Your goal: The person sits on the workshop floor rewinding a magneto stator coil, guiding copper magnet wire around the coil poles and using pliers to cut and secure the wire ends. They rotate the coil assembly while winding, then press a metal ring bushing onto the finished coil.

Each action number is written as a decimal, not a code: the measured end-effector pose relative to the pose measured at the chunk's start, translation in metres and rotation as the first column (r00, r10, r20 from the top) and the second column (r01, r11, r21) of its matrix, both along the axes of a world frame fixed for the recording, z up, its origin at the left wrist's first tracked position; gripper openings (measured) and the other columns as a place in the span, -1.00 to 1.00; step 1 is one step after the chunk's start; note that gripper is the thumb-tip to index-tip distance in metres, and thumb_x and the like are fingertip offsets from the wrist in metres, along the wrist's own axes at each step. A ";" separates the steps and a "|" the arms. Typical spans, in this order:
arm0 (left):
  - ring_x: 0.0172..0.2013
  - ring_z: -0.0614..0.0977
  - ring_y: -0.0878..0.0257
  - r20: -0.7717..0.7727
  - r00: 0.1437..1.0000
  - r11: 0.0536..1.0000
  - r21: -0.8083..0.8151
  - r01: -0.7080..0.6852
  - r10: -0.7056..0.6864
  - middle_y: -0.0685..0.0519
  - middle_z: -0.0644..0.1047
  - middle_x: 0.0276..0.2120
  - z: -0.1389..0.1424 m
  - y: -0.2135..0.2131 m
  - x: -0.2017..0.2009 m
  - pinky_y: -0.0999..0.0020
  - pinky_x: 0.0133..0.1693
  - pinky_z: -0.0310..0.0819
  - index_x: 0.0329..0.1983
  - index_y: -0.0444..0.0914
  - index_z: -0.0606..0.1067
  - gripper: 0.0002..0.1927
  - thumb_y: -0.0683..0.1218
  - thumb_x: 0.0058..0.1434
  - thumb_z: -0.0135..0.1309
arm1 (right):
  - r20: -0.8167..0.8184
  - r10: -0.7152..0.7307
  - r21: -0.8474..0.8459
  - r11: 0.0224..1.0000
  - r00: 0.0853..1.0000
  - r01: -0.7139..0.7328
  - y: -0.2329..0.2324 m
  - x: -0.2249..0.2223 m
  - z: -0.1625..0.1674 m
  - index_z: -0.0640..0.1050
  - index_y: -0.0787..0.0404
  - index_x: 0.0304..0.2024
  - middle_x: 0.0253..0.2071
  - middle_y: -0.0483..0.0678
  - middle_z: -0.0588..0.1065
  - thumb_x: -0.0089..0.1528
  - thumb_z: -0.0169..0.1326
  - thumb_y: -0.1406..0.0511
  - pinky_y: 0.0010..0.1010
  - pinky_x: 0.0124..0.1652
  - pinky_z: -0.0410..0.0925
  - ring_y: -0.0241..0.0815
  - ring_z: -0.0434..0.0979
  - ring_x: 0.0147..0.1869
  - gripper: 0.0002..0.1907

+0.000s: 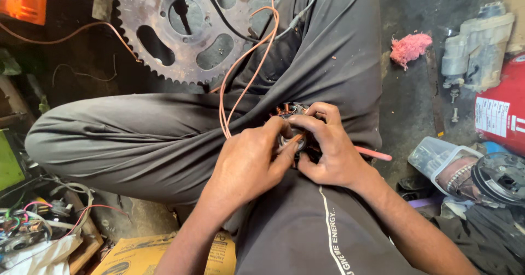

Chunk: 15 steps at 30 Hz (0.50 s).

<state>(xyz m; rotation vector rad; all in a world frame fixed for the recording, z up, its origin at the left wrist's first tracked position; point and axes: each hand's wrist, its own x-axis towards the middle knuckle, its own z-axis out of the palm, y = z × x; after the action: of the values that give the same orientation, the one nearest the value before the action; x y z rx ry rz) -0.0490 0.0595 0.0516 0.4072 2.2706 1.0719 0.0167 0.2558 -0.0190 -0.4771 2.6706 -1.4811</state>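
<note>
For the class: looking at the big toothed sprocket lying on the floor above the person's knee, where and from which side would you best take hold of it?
Probably the sprocket's toothed rim at its lower left edge, or through one of the oval cutouts there. It lies flat, so fingers can hook a cutout from above. Its right side is crossed by the copper wire and partly covered by the grey trouser leg, so coming from the left looks clearer.

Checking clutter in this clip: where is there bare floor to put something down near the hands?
Bare floor lies between the raised knee, the pink rag and the clear plastic tub. A dark patch lies left of the big sprocket. Bottom left is crowded with wiring. Left hand and right hand grip a copper-wound part.
</note>
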 end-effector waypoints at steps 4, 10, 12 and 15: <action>-0.46 0.64 -0.13 -0.089 0.995 0.999 -0.033 -0.043 0.040 -0.09 0.62 -0.52 -0.014 0.002 0.001 -0.01 -0.45 0.45 -0.11 -0.18 0.56 -0.72 0.07 0.23 0.14 | -0.033 -0.029 -0.004 1.000 0.999 0.029 -0.011 -0.003 0.005 0.26 0.23 0.31 0.27 0.09 0.39 -0.07 0.25 0.49 -0.13 0.27 0.28 0.13 0.31 0.27 -0.12; -0.40 0.67 -0.10 0.123 0.986 0.987 0.102 -0.122 0.109 -0.10 0.62 -0.46 -0.039 -0.012 0.015 0.05 -0.34 0.51 -0.14 -0.19 0.63 -0.75 0.04 0.32 0.05 | -0.060 -0.327 0.073 0.941 0.943 0.331 -0.021 0.007 0.012 0.28 0.23 0.20 0.22 0.27 0.24 0.06 0.35 0.39 -0.20 0.19 0.32 0.14 0.32 0.26 -0.27; -0.37 0.69 -0.08 0.195 0.971 0.964 0.199 -0.175 0.136 -0.11 0.63 -0.42 -0.046 -0.013 0.019 0.09 -0.32 0.53 -0.13 -0.25 0.60 -0.75 0.00 0.35 0.03 | -0.065 -0.325 0.150 0.932 0.944 0.331 -0.021 0.009 0.015 0.34 0.23 0.11 0.12 0.22 0.31 0.03 0.37 0.38 -0.19 0.13 0.33 0.16 0.33 0.21 -0.34; -0.37 0.70 -0.07 0.202 0.961 0.956 0.185 -0.228 0.190 -0.14 0.62 -0.42 -0.049 -0.003 0.024 0.09 -0.32 0.52 -0.16 -0.30 0.54 -0.77 -0.03 0.34 0.04 | -0.068 -0.272 0.189 0.941 0.960 0.280 -0.021 0.007 0.018 0.42 0.25 0.06 0.06 0.11 0.40 0.04 0.34 0.41 -0.14 0.14 0.31 0.12 0.36 0.18 -0.44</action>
<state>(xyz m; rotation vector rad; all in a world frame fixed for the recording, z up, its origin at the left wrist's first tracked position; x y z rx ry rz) -0.0246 0.0563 0.0022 0.1427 2.0809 1.4010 0.0233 0.2349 -0.0007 -0.1234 2.9758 -1.2511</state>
